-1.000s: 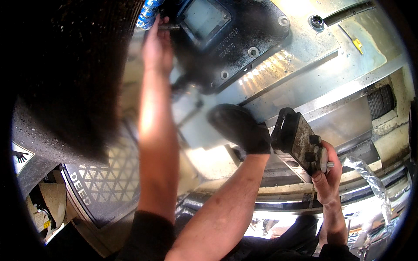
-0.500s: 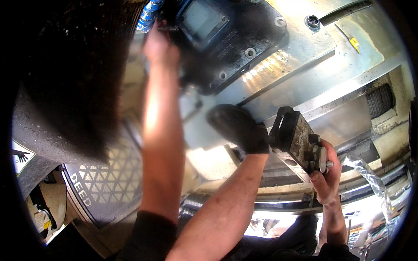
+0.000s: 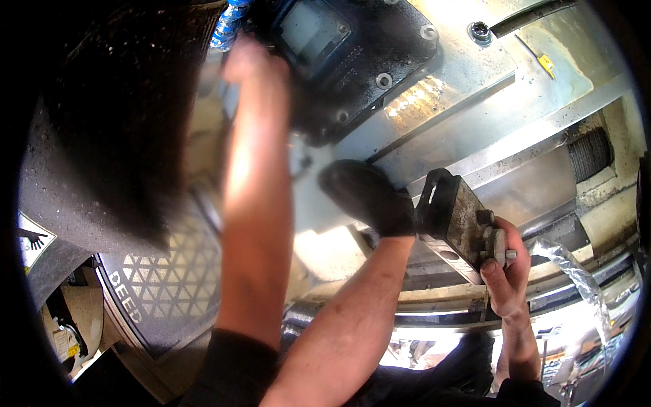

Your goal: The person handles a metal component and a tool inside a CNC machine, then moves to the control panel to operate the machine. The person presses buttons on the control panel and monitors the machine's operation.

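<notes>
While the right hand [image 3: 508,281] is gripping a block [image 3: 458,211], the left hand [image 3: 254,60] is showing blurred beside a black plate [image 3: 383,44], its grip impossible to tell.

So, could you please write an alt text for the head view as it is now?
A person's right grip holds a dark metal block; the left grip, blurred, is near a black plate. A black shoe shows between them.

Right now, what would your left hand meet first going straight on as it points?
Probably the blue spiral piece, just beyond the left hand; the hand is blurred and depth is unclear, so it might pass beside it.
</notes>
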A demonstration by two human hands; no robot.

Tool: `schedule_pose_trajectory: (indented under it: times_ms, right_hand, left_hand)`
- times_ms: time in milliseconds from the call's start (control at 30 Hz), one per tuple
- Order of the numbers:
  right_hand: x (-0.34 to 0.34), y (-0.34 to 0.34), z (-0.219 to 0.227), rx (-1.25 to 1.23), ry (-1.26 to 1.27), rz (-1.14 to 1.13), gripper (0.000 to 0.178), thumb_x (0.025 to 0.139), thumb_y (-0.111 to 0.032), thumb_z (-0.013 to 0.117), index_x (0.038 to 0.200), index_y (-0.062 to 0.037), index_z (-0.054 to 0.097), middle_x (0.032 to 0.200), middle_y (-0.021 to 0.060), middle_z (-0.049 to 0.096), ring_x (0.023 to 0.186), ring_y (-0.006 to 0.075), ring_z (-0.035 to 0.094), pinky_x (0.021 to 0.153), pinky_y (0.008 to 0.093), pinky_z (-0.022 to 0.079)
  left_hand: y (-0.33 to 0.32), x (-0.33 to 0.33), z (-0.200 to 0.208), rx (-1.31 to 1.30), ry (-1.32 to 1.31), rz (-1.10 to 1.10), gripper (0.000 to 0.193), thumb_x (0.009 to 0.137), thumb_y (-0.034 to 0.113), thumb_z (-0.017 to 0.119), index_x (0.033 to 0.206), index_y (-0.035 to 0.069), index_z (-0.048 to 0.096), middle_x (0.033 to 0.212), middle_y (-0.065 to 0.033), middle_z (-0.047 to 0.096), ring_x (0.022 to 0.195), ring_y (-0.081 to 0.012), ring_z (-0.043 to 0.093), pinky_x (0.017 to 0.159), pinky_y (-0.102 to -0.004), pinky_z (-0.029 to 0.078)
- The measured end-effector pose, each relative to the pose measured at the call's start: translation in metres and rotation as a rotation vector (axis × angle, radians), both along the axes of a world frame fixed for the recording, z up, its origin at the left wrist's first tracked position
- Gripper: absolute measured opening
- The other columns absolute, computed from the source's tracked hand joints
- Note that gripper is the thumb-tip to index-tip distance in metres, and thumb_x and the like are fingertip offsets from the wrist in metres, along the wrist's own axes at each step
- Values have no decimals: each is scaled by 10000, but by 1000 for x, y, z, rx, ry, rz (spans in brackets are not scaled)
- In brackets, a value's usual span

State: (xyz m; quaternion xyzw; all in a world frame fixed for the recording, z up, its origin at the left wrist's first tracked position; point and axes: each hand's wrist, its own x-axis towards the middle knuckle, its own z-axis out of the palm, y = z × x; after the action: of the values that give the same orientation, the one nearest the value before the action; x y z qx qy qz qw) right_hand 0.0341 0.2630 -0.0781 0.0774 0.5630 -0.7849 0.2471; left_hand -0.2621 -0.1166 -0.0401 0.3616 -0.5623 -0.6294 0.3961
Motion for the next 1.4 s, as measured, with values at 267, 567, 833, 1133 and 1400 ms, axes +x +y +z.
schedule_pose_trajectory:
  times_ms: [267,567,833,1133,1400]
  right_hand:
    - [7,0,-9,-46,23,-25,855,886,-498,773,1382,123,455,1167,146,649,1059,188,601,946,323,481]
    - [2,-1,-4,-16,-28,-12,961,846,-609,773,1383,121,455,1165,136,643,1062,188,599,949,325,480]
    - [4,-3,-7,-5,-21,-26,953,852,-606,768,1384,121,456,1159,137,644,1060,193,600,944,329,480]
    - [0,-5,-4,-7,-20,-17,938,859,-580,772,1383,128,452,1164,139,645,1062,192,599,949,328,477]
    - [2,-2,-5,-14,-16,-15,920,860,-553,782,1382,130,452,1152,142,647,1052,190,602,941,329,482]
  left_hand:
    - [20,9,4,-51,-144,12,259,1000,94,589,1205,-42,669,1149,-115,712,1018,-217,647,937,-391,511]
    - [-19,21,0,-44,-92,-259,207,918,194,796,1077,105,698,882,-8,601,832,-162,627,742,-272,533]
    - [-43,28,-5,-40,-89,-453,254,921,240,794,1127,134,688,971,14,631,1002,-176,637,918,-320,483]
    - [-56,37,1,-55,-145,-624,264,914,254,798,1130,150,687,1095,20,679,1073,-156,644,929,-319,429]
    - [-51,33,-2,-48,-99,-554,224,918,243,794,1089,136,694,998,21,670,954,-156,643,883,-305,450]
